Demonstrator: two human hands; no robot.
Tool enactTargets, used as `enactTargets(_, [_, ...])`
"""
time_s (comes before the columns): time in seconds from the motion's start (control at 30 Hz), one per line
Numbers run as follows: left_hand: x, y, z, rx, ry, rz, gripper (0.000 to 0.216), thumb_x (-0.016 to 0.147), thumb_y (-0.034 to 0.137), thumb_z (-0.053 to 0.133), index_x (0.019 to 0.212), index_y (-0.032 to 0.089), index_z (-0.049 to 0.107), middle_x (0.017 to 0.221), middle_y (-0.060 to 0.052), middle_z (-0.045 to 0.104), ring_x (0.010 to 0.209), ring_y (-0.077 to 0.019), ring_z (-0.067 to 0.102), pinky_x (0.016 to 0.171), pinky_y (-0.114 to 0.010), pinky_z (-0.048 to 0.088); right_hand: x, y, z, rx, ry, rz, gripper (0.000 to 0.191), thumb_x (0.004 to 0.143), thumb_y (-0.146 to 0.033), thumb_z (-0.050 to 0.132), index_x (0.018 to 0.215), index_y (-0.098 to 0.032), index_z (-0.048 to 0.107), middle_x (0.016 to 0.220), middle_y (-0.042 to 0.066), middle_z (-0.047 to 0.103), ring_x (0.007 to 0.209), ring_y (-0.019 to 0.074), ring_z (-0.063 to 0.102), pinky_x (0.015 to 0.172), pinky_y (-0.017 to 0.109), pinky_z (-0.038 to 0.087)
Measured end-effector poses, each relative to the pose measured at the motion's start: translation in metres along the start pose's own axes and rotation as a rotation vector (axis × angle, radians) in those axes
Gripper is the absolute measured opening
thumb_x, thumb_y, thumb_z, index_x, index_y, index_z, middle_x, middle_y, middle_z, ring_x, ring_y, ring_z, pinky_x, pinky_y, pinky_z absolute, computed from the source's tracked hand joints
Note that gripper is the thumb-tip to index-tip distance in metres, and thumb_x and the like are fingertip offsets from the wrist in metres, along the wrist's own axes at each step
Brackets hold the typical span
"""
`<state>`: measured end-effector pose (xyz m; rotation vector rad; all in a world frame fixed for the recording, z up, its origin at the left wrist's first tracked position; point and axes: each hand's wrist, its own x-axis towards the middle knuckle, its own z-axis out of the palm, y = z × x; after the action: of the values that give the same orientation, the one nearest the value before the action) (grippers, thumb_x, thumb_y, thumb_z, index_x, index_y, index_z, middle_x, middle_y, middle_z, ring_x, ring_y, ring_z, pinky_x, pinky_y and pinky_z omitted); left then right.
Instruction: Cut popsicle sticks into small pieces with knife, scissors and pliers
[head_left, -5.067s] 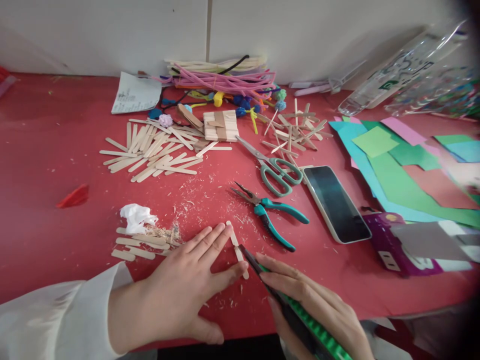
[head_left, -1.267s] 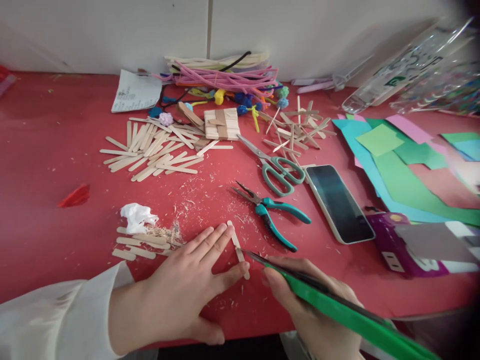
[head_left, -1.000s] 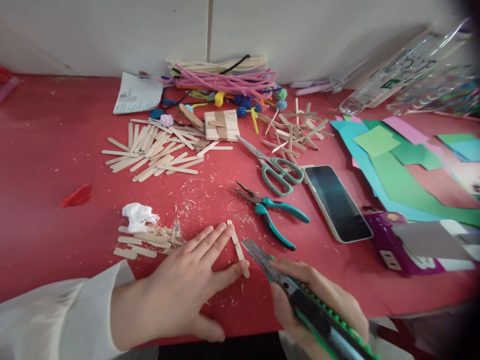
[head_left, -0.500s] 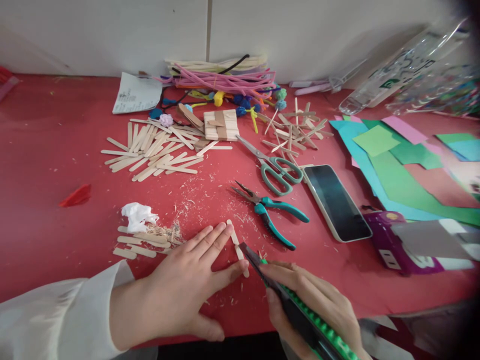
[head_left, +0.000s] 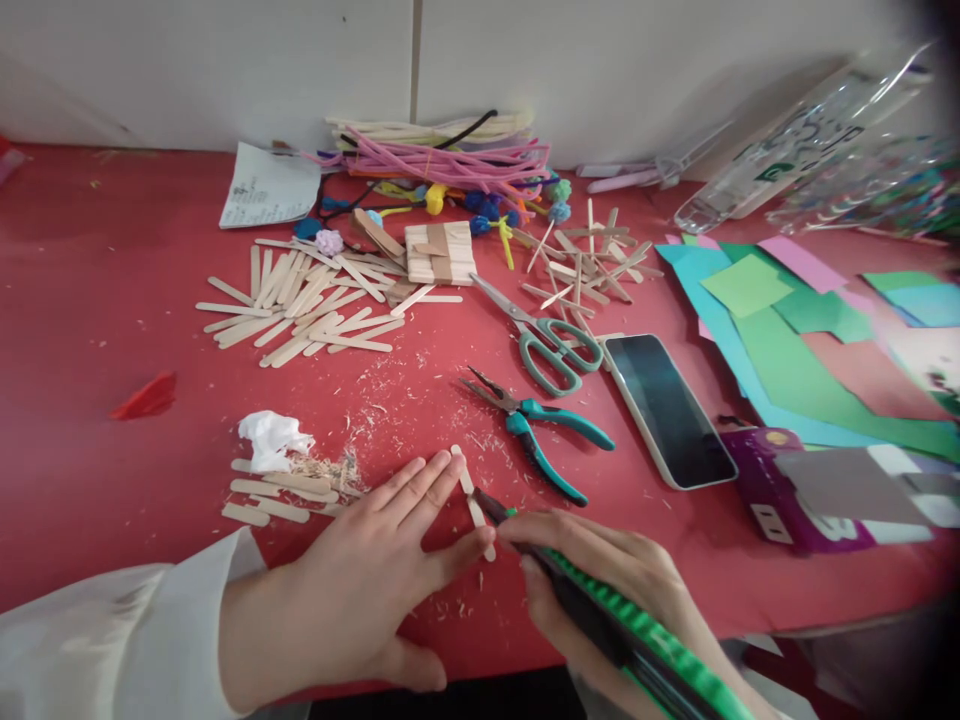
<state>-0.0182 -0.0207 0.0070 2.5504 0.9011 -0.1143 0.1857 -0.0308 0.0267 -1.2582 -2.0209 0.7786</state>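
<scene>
A single wooden craft stick (head_left: pixel 474 510) lies on the red tabletop, with a notch near its middle. My left hand (head_left: pixel 360 580) rests flat with fingers spread, its fingertips pressing the stick's upper end and its index finger or thumb near the lower end. My right hand (head_left: pixel 607 580) is closed around a green and black utility knife (head_left: pixel 600 610). The knife's blade tip touches the stick at the notch, from the right side. Cut stick pieces (head_left: pixel 281 490), wood shavings (head_left: pixel 330 468) and a crumpled white tissue (head_left: pixel 274 440) lie left of my left hand.
Ahead lie teal pliers (head_left: pixel 536 425), scissors (head_left: pixel 555 345) and a phone (head_left: pixel 671 410). Loose craft sticks (head_left: pixel 300 300), a banded stick bundle (head_left: pixel 439 252) and pink pipe cleaners (head_left: pixel 450 160) sit farther back. Coloured paper (head_left: pixel 795 340) and a purple package (head_left: pixel 787 500) are at right.
The knife and my right hand have shifted slightly left, with the knife's handle tilted lower. My left hand stays on the stick. The whole view has shifted slightly.
</scene>
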Motion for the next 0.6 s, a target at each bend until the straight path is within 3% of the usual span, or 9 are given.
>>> enactTargets(0.17, [0.002, 0.0, -0.001, 0.0, -0.041, -0.007, 0.101, 0.055, 0.062, 0.076, 0.141, 0.026, 0.036, 0.154, -0.016, 0.009, 0.138, -0.04, 0.015, 0.108, -0.051, 0.025, -0.007, 0.004, 0.008, -0.098, 0.163, 0.197, 0.014, 0.074, -0.016, 0.053, 0.078, -0.026, 0.063, 0.056, -0.007, 0.067, 0.04, 0.0097, 0.062, 0.047, 0.014, 0.051])
enactTargets(0.33, [0.004, -0.001, -0.005, -0.006, -0.087, -0.005, 0.102, 0.054, 0.061, 0.076, 0.141, 0.026, 0.036, 0.153, -0.018, 0.01, 0.138, -0.0406, 0.013, 0.107, -0.054, 0.025, -0.016, 0.007, 0.015, -0.047, 0.264, 0.31, 0.009, 0.075, -0.022, 0.058, 0.078, -0.026, 0.065, 0.057, -0.006, 0.07, 0.045, 0.0134, 0.067, 0.048, 0.017, 0.054])
enactTargets(0.47, [0.003, -0.001, -0.003, -0.014, -0.052, -0.015, 0.1, 0.056, 0.062, 0.076, 0.141, 0.028, 0.036, 0.154, -0.015, 0.008, 0.138, -0.0397, 0.011, 0.108, -0.054, 0.023, -0.022, 0.018, 0.017, 0.326, 0.219, 0.447, 0.006, 0.082, -0.027, 0.061, 0.087, -0.024, 0.062, 0.067, -0.001, 0.075, 0.056, 0.0186, 0.072, 0.055, 0.023, 0.06])
enactTargets(0.6, [0.001, -0.002, 0.001, -0.017, -0.013, -0.008, 0.096, 0.057, 0.064, 0.073, 0.139, 0.028, 0.039, 0.155, -0.012, 0.006, 0.139, -0.0387, 0.009, 0.11, -0.053, 0.02, -0.026, 0.025, 0.019, 0.666, 0.177, 0.453, 0.01, 0.084, -0.029, 0.062, 0.091, -0.022, 0.06, 0.081, 0.006, 0.077, 0.069, 0.0248, 0.073, 0.064, 0.032, 0.062])
